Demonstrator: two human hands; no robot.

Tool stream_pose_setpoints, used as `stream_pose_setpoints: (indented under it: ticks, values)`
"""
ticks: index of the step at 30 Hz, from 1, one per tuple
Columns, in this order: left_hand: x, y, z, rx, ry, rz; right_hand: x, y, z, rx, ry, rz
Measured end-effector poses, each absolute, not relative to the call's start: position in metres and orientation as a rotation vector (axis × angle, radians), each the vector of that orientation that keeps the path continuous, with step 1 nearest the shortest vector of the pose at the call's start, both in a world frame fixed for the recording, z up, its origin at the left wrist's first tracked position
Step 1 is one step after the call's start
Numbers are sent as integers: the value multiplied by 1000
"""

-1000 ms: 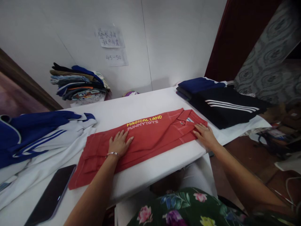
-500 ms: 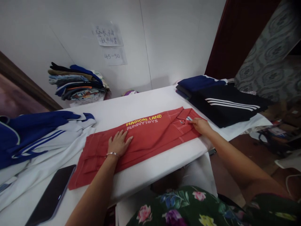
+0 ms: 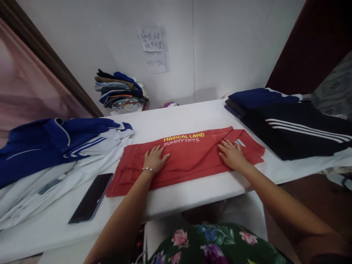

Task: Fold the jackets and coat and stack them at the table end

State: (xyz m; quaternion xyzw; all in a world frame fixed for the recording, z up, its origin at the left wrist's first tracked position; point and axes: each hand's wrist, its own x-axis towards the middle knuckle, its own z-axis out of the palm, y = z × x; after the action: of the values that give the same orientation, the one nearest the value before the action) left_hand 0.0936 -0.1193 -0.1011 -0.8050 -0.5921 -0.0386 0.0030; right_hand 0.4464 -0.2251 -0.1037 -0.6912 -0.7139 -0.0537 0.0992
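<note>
A folded red garment (image 3: 189,156) lies lengthwise on the white table (image 3: 170,198), with "MAGICAL LAND FUNNYTOYS" printed along its upper side. My left hand (image 3: 154,159) rests flat on its left half, fingers spread, a thin bracelet at the wrist. On the right half, just left of the small white label (image 3: 241,142), my right hand (image 3: 232,156) also lies flat with its fingers apart. Both palms touch the cloth and hold nothing.
A dark phone (image 3: 92,198) lies left of the red garment. Beyond it is a loose blue and white jacket (image 3: 74,141). Folded dark clothes (image 3: 288,121) are piled at the right. Another stack of clothes (image 3: 121,90) stands by the back wall, below paper notes (image 3: 154,38).
My right hand has let go of the garment's edge near the label and moved left onto the cloth, opening flat. My left hand stays in place. The view has turned left.
</note>
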Motion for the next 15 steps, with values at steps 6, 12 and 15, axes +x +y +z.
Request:
stream_pose_setpoints:
  ticks: [6,12,15]
  values:
    - [92,-120,-103,-2554,-1863,-169,357,-194,-76,-1717,-2284,-36]
    - [88,-126,-98,-2584,-1912,-251,317,-175,-102,-1769,-2431,176]
    - [74,-127,-95,-2507,-2000,-286,320,-174,-112,-1746,-2425,134]
